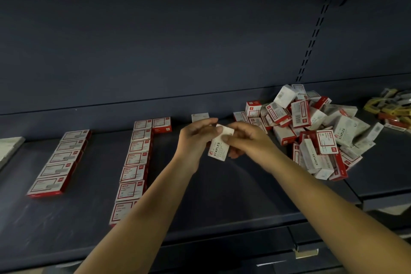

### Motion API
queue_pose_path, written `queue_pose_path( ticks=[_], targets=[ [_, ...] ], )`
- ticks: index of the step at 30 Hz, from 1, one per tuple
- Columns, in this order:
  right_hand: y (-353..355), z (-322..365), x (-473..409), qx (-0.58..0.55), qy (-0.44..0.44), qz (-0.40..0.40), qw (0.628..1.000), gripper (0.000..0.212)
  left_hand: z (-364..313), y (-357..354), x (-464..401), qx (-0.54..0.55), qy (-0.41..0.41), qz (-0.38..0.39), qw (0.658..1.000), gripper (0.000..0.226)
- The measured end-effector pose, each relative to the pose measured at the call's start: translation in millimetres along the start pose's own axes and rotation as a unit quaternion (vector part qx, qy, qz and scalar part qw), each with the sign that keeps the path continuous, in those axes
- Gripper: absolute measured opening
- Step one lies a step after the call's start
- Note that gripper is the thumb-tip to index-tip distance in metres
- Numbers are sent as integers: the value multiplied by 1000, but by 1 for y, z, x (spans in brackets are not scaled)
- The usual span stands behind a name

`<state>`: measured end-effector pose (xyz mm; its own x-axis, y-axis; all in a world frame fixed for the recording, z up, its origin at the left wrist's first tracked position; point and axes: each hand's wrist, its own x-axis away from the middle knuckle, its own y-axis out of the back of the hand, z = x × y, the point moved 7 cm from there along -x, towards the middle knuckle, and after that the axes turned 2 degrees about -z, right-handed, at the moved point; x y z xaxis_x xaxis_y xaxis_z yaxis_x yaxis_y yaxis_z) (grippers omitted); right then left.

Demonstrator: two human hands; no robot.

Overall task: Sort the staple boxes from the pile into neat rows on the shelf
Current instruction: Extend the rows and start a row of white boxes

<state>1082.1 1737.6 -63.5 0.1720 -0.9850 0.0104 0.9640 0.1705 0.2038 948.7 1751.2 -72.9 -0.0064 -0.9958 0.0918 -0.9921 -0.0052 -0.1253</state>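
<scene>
Both hands hold one white staple box [220,145] marked STAPLES above the middle of the dark shelf [222,198]. My left hand [196,138] grips its left side and my right hand [246,140] pinches its upper right end. A pile of red-and-white and white staple boxes [311,127] lies at the right. Two rows of red-and-white boxes lie flat on the shelf: a left row [60,160] and a middle row [135,162] that my left forearm partly covers. One white box [200,117] sits alone at the back.
A second red-and-white box [162,124] starts another column beside the middle row at the back. Yellow and red items [391,109] lie at the far right. A pale flat object [9,149] lies at the far left. The shelf's back panel rises behind.
</scene>
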Motion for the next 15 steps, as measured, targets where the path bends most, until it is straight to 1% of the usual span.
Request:
queue_pose_path(
  ticks=[2, 4, 8, 10, 12, 15],
  targets=[
    [-7, -2, 0, -55, -17, -6, 998, 16, 2, 3, 2, 7, 8, 5, 1000, 22],
    [-12, -5, 0, -129, -38, -29, 990, 17, 5, 10, 2, 24, 26, -2, 999, 25],
    [-31, -6, 1, -287, -71, -58, 954, 17, 8, 34, 8, 73, 42, 1, 996, 30],
    [-50, -3, 2, -323, -73, -58, 942, 17, 5, 51, 14, 119, 32, -17, 992, 26],
    [-72, 2, 3, -347, -68, -52, 934, 19, 1, 73, 21, 171, 29, -53, 984, 20],
    [-109, 11, 2, -364, -62, -35, 929, 25, -5, 110, 33, 223, 32, -88, 970, 17]
  ],
)
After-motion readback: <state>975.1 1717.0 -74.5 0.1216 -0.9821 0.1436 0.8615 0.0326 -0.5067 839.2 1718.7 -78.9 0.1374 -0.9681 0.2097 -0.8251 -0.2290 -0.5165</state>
